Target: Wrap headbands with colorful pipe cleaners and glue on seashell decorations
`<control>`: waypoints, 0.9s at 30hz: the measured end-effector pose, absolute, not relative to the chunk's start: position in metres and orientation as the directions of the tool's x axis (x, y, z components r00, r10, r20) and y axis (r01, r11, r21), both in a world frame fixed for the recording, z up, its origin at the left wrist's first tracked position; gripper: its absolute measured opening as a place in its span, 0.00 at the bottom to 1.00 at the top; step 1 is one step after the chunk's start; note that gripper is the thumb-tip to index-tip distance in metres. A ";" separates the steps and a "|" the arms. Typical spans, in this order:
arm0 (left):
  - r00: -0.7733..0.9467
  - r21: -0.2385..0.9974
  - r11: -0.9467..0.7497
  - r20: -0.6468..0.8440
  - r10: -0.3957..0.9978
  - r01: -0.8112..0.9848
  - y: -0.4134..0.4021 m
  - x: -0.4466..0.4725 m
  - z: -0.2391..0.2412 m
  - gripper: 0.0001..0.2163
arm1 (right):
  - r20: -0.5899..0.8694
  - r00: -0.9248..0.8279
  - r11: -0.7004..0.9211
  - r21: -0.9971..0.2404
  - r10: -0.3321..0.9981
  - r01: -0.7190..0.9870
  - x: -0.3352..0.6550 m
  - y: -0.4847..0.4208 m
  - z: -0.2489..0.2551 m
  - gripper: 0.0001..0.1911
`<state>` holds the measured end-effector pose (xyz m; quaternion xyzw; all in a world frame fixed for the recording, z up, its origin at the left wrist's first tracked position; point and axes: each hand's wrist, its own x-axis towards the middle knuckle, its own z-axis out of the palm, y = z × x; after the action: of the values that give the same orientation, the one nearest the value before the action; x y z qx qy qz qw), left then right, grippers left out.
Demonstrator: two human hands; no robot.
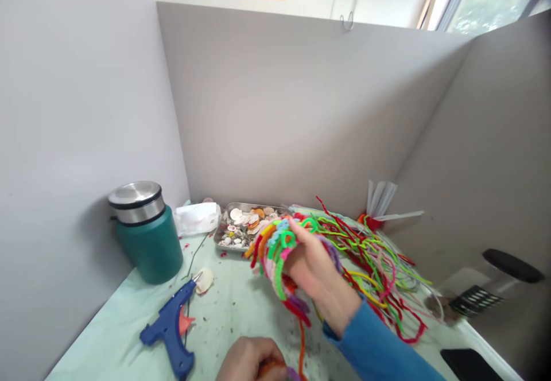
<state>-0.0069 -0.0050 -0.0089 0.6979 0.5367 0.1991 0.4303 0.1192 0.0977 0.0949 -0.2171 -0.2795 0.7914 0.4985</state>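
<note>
My right hand (312,266) is closed around a thick bundle of colourful pipe cleaners (276,255), held above the table. The bundle bends in an arch, with small green curls on top and red and purple ends hanging down. At the bottom edge of the view, my left hand (249,361) has its fingers curled round an orange and purple pipe cleaner (294,374). Part of that hand is cut off by the frame. An orange strand (302,343) hangs between the two hands.
On the left are a blue glue gun (170,323), a shell (205,280) at its nozzle and a green flask (148,237). Behind lies a metal tray (220,244) of shells. Loose pipe cleaners (374,266) spread rightward, near a jar (469,292) and a black phone-like slab (469,365). Grey partitions (293,105) enclose the table.
</note>
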 end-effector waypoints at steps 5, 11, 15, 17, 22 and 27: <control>0.341 0.827 -0.061 -0.162 0.926 0.559 -0.003 -0.007 -0.008 0.10 | -0.306 -0.356 -0.470 -0.603 0.883 -0.644 0.115 0.098 0.062 0.08; 0.323 0.823 -0.061 -0.152 0.934 0.564 -0.003 -0.007 -0.010 0.10 | -0.205 -0.331 -0.384 -0.624 0.921 -0.681 0.143 0.085 0.061 0.10; 0.319 0.800 -0.071 -0.154 0.935 0.596 -0.004 -0.009 -0.012 0.10 | -0.270 -0.286 -0.393 -0.640 0.919 -0.660 0.158 0.085 0.055 0.12; 0.319 0.792 -0.067 -0.165 0.933 0.607 -0.003 -0.008 -0.011 0.10 | -0.299 -0.318 -0.437 -0.648 0.899 -0.624 0.165 0.086 0.049 0.15; 0.311 0.780 -0.051 -0.188 0.931 0.624 -0.003 -0.006 -0.006 0.11 | -0.332 -0.363 -0.460 -0.812 0.871 -0.360 0.192 0.077 0.051 0.17; 0.283 0.780 -0.029 -0.192 0.940 0.626 -0.006 -0.004 0.003 0.11 | -0.212 -0.430 -0.076 -0.947 0.878 0.312 0.203 0.068 0.087 0.14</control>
<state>-0.0045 -0.0055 0.0033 0.6905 0.5668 0.1936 0.4056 0.2030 0.0682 0.0874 -0.4709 -0.6315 0.5624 0.2515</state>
